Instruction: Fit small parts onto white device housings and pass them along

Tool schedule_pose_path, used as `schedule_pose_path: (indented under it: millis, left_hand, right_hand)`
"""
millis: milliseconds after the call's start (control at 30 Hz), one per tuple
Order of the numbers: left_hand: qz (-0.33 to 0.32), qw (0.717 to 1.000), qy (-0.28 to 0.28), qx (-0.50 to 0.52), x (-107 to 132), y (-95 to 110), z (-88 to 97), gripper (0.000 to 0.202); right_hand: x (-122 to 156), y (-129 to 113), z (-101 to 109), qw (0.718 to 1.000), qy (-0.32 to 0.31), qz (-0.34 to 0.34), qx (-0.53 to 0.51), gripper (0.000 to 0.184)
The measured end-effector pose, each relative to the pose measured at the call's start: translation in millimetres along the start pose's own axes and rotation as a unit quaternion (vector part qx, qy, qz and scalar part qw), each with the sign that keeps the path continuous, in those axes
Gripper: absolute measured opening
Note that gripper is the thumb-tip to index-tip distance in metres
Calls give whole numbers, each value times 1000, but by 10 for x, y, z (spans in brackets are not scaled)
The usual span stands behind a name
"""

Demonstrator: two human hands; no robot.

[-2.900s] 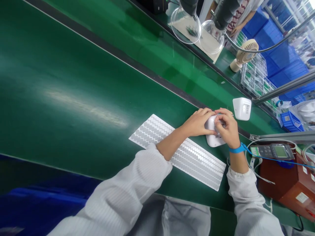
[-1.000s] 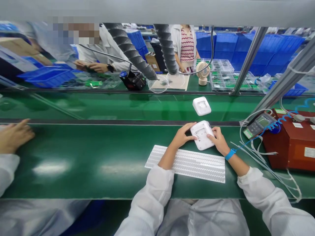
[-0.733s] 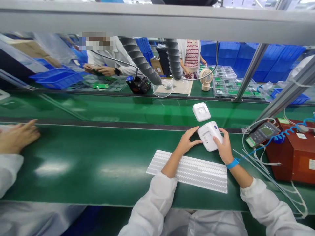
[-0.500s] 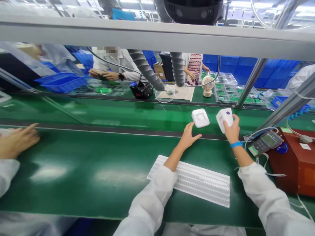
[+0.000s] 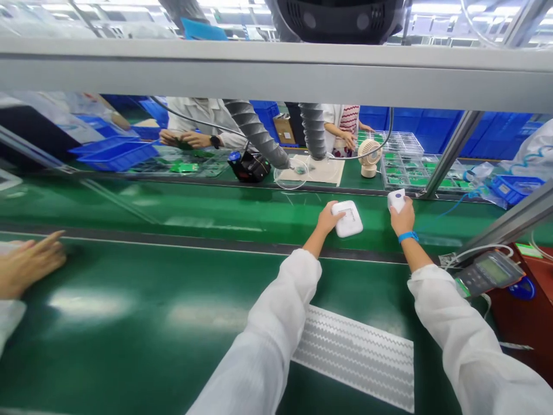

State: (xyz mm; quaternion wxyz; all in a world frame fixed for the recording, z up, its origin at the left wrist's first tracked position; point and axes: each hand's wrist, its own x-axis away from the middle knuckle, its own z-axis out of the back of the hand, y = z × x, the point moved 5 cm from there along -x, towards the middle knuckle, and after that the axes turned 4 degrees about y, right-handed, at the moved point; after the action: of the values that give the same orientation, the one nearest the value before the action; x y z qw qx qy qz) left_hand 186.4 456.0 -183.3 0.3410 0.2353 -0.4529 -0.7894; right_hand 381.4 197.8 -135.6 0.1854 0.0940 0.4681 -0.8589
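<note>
Both my arms reach over the near green belt (image 5: 129,311) to the far belt (image 5: 194,210). My left hand (image 5: 327,219) grips the left edge of a white square casing (image 5: 349,218) that lies on the far belt. My right hand (image 5: 402,217) is closed round a second white casing (image 5: 396,199) with a small blue dot, held upright at the far belt's back edge. A white sheet of zigzag strips (image 5: 358,357) lies on the near belt between my sleeves.
A co-worker's hand (image 5: 26,262) rests on the near belt at far left. A meter (image 5: 490,271) and a red-brown box (image 5: 540,271) sit at right. Beyond the belt are extraction hoses (image 5: 254,129), a small fan (image 5: 368,155), component trays (image 5: 410,167) and other people.
I lifted the casing off the near belt with my right hand and carried it out to the far belt. My left hand let go of it and took hold of the other casing there.
</note>
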Motion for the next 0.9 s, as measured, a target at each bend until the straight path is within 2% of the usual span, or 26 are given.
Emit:
schedule_pose_path:
  millis: [100, 200, 300, 400, 467, 533, 600, 667, 767, 900]
  left_hand:
    - [14, 1000, 18, -3, -29, 15, 96, 56]
    - [7, 999, 38, -1, 16, 117, 255, 48]
    - [-14, 999, 47, 7, 188, 274, 404, 45]
    - [-34, 999, 36, 16, 540, 418, 426, 45]
    - [-40, 999, 27, 20, 872, 479, 334, 46]
    - [-36, 999, 20, 23, 1249, 505, 166, 45]
    - [-27, 999, 17, 20, 1624, 512, -40, 44]
    - [-21, 999, 23, 7, 1944, 526, -235, 44]
    - [-21, 999, 44, -23, 2261, 588, -453, 44]
    - [-20, 997, 53, -47, 2454, 672, -594, 46]
  right_hand:
    - [40, -80, 88, 999, 16, 13, -28, 79]
    - [253, -132, 310, 994, 58, 66, -63, 73]
    - [682, -91, 529, 985, 56, 116, -114, 63]
    - [1185, 70, 654, 976, -8, 107, -189, 53]
    - [1486, 199, 689, 971, -59, 87, -215, 53]
    - [1731, 316, 686, 962, -122, 65, -236, 59]
    - [1916, 409, 668, 946, -185, 47, -261, 67]
    - [2034, 480, 674, 936, -220, 41, -271, 71]
    - [2101, 554, 736, 947, -217, 67, -228, 67]
    - [2095, 606, 799, 961, -192, 92, -178, 58]
